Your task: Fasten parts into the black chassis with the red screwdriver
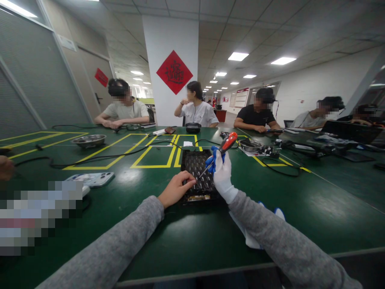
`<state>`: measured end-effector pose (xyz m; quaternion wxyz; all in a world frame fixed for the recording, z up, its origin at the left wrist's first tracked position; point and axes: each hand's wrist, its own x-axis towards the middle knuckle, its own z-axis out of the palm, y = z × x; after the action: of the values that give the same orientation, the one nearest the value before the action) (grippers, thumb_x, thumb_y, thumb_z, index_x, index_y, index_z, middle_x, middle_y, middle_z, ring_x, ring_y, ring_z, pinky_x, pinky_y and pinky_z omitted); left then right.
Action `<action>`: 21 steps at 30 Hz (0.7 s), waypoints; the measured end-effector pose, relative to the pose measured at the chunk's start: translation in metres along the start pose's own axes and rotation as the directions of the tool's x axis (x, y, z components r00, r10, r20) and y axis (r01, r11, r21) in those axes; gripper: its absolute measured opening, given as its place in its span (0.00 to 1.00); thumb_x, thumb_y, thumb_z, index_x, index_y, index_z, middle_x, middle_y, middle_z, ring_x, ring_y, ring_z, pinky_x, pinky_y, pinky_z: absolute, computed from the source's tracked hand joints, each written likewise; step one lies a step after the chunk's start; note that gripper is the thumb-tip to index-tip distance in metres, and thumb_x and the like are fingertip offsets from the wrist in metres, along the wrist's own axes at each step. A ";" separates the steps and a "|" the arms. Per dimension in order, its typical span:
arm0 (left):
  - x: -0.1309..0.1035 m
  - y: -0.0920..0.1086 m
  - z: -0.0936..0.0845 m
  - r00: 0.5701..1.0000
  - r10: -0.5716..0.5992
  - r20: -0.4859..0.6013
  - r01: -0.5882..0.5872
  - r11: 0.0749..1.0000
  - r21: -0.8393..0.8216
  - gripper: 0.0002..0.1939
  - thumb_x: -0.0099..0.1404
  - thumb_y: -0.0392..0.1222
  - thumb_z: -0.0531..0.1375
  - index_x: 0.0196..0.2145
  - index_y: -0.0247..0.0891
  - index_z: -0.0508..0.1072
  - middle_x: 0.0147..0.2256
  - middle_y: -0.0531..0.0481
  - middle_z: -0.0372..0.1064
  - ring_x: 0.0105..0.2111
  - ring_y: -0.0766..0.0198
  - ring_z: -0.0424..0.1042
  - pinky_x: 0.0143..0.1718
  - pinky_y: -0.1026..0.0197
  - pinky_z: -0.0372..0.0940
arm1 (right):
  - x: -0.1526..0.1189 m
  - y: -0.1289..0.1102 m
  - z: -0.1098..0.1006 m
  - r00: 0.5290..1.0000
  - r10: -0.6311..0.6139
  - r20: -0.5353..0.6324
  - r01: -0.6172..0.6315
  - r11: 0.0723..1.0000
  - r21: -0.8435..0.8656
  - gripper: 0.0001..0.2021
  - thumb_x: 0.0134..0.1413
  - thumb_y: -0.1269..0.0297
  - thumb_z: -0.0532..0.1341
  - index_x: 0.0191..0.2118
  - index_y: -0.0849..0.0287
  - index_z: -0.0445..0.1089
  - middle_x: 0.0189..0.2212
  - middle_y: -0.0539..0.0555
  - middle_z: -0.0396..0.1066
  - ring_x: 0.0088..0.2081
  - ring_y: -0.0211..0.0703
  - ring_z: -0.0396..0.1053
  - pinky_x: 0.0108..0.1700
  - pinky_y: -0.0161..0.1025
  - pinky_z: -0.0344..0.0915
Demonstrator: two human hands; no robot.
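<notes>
Gloved Right Hand Grips Screwdriver Over Black Tray

A black tray (192, 154) sits on the green desk (144, 241), straight in front of the person and between the two hands. Rows of small pale marks or pieces cover its inside, too small to make out, and a yellowish strip (197, 197) shows at its near end.

The right hand (221, 170), in a white glove with blue on the fingers, is closed around a screwdriver (229, 141) with a red and black handle. The tool slants down to the left, its tip over the tray; whether the tip touches anything cannot be told. The bare left hand (179, 187) reaches over the tray's left side, fingers bent and close to that tip. Whether they pinch something small is unclear. The two hands are apart, though near each other.

Beside the right forearm lies a white glove (252, 237), partly hidden by the sleeve. To the left is a phone (100, 179), near a pixelated object (39, 216). Farther back stand a metal bowl (89, 140) on the left and another metal bowl (251, 143) on the right, with a black cable (120, 154) running across yellow tape (152, 166). Several people sit along the far side.
</notes>
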<state>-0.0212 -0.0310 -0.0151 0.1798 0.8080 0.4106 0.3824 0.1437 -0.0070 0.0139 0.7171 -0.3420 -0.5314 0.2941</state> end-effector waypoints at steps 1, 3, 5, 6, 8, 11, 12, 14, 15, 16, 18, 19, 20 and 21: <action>0.000 -0.001 0.000 1.000 -0.002 -0.004 0.002 1.000 -0.003 0.12 0.62 0.46 0.53 0.30 0.36 0.70 0.32 0.50 0.66 0.35 0.63 0.65 0.41 0.61 0.59 | 0.000 -0.001 0.000 1.000 0.009 -0.006 -0.009 1.000 0.017 0.20 0.53 0.49 0.50 0.43 0.59 0.63 0.22 0.46 0.63 0.20 0.30 0.59 0.22 0.30 0.57; 0.001 -0.003 0.001 1.000 -0.009 -0.011 0.009 1.000 -0.013 0.11 0.62 0.45 0.53 0.29 0.36 0.70 0.32 0.50 0.67 0.35 0.63 0.66 0.40 0.61 0.59 | -0.001 -0.002 0.001 1.000 0.025 -0.006 -0.025 0.998 0.051 0.20 0.53 0.49 0.50 0.44 0.59 0.63 0.22 0.46 0.63 0.20 0.30 0.59 0.22 0.29 0.57; 0.001 -0.004 0.001 1.000 -0.019 -0.021 0.018 0.999 -0.032 0.11 0.61 0.45 0.54 0.29 0.35 0.70 0.32 0.50 0.67 0.35 0.64 0.66 0.40 0.61 0.59 | -0.002 -0.003 0.002 0.999 0.038 0.004 -0.038 0.996 0.079 0.20 0.53 0.49 0.51 0.44 0.58 0.63 0.22 0.46 0.63 0.20 0.30 0.58 0.21 0.29 0.57; 0.002 -0.004 0.001 0.999 -0.024 -0.024 0.023 0.999 -0.043 0.11 0.61 0.45 0.54 0.29 0.35 0.70 0.31 0.50 0.67 0.35 0.64 0.66 0.40 0.61 0.59 | -0.003 -0.004 0.003 0.999 0.043 0.004 -0.043 0.995 0.092 0.20 0.54 0.50 0.50 0.45 0.58 0.63 0.22 0.46 0.64 0.20 0.30 0.58 0.21 0.29 0.57; 0.002 -0.004 -0.001 0.999 -0.033 -0.021 0.031 0.997 -0.068 0.11 0.61 0.46 0.55 0.28 0.35 0.70 0.31 0.50 0.67 0.35 0.64 0.66 0.40 0.61 0.60 | -0.003 -0.005 0.003 0.999 0.050 -0.005 -0.049 0.992 0.115 0.20 0.54 0.50 0.50 0.45 0.57 0.63 0.23 0.47 0.64 0.20 0.30 0.59 0.21 0.29 0.58; 0.002 -0.003 -0.003 0.999 -0.046 -0.015 0.044 0.995 -0.090 0.11 0.60 0.46 0.55 0.29 0.35 0.70 0.32 0.50 0.68 0.35 0.64 0.67 0.40 0.61 0.60 | -0.003 -0.005 0.003 0.998 0.055 -0.016 -0.052 0.991 0.125 0.20 0.54 0.50 0.51 0.45 0.58 0.63 0.24 0.47 0.64 0.21 0.31 0.60 0.22 0.30 0.59; 0.002 -0.002 -0.003 0.999 -0.049 -0.018 0.047 0.995 -0.092 0.11 0.60 0.46 0.56 0.29 0.35 0.70 0.32 0.50 0.68 0.35 0.64 0.67 0.40 0.61 0.60 | -0.003 -0.005 0.003 0.998 0.054 -0.017 -0.052 0.991 0.121 0.20 0.54 0.50 0.51 0.45 0.58 0.63 0.24 0.47 0.64 0.21 0.30 0.60 0.22 0.30 0.59; 0.002 -0.002 -0.004 0.998 -0.052 -0.030 0.049 0.995 -0.090 0.10 0.58 0.46 0.57 0.30 0.35 0.70 0.32 0.50 0.68 0.35 0.63 0.67 0.40 0.61 0.60 | -0.003 -0.006 0.003 0.999 0.049 -0.011 -0.047 0.993 0.111 0.20 0.54 0.50 0.51 0.45 0.58 0.63 0.23 0.47 0.64 0.20 0.30 0.59 0.22 0.29 0.58; 0.001 -0.002 -0.004 0.998 -0.052 -0.035 0.049 0.995 -0.089 0.10 0.58 0.46 0.58 0.30 0.35 0.70 0.32 0.50 0.68 0.35 0.63 0.67 0.40 0.61 0.60 | -0.003 -0.006 0.003 0.999 0.046 -0.004 -0.046 0.993 0.107 0.20 0.54 0.50 0.51 0.45 0.58 0.63 0.23 0.47 0.64 0.20 0.30 0.59 0.21 0.29 0.58; 0.001 -0.002 -0.003 0.998 -0.053 -0.037 0.050 0.995 -0.088 0.10 0.58 0.46 0.58 0.30 0.35 0.70 0.31 0.51 0.68 0.34 0.63 0.67 0.39 0.61 0.60 | -0.003 -0.007 0.003 0.999 0.046 0.005 -0.046 0.993 0.106 0.20 0.54 0.50 0.51 0.46 0.58 0.63 0.23 0.47 0.64 0.20 0.30 0.59 0.21 0.29 0.58; 0.001 -0.002 -0.003 0.998 -0.057 -0.039 0.054 0.995 -0.087 0.10 0.57 0.46 0.58 0.29 0.35 0.70 0.30 0.51 0.68 0.33 0.64 0.67 0.38 0.62 0.60 | -0.004 -0.007 0.004 0.999 0.049 0.022 -0.051 0.993 0.109 0.20 0.54 0.50 0.51 0.46 0.58 0.63 0.22 0.47 0.65 0.19 0.30 0.58 0.21 0.29 0.58; 0.001 -0.003 -0.003 0.997 -0.061 -0.042 0.057 0.995 -0.087 0.10 0.57 0.46 0.59 0.29 0.35 0.70 0.30 0.51 0.68 0.33 0.64 0.67 0.38 0.62 0.60 | -0.004 -0.007 0.004 0.998 0.053 0.028 -0.056 0.992 0.112 0.20 0.54 0.50 0.51 0.46 0.58 0.63 0.22 0.47 0.65 0.19 0.30 0.58 0.21 0.29 0.58; 0.001 -0.003 -0.002 0.997 -0.063 -0.044 0.059 0.995 -0.086 0.10 0.57 0.46 0.59 0.30 0.35 0.70 0.30 0.51 0.67 0.33 0.64 0.67 0.37 0.62 0.60 | -0.004 -0.007 0.004 0.998 0.056 0.029 -0.059 0.992 0.116 0.20 0.54 0.50 0.51 0.46 0.58 0.63 0.22 0.47 0.65 0.19 0.30 0.58 0.21 0.29 0.58; 0.001 -0.003 -0.002 0.997 -0.065 -0.046 0.061 0.994 -0.087 0.11 0.56 0.47 0.59 0.30 0.35 0.70 0.30 0.51 0.67 0.33 0.64 0.67 0.37 0.62 0.60 | -0.004 -0.007 0.004 0.998 0.057 0.028 -0.060 0.991 0.118 0.20 0.54 0.50 0.51 0.45 0.58 0.63 0.22 0.47 0.65 0.19 0.30 0.58 0.21 0.29 0.58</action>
<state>-0.0243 -0.0278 -0.0150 0.2161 0.7766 0.4236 0.4133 0.1389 -0.0136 0.0184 0.7206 -0.3103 -0.5115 0.3506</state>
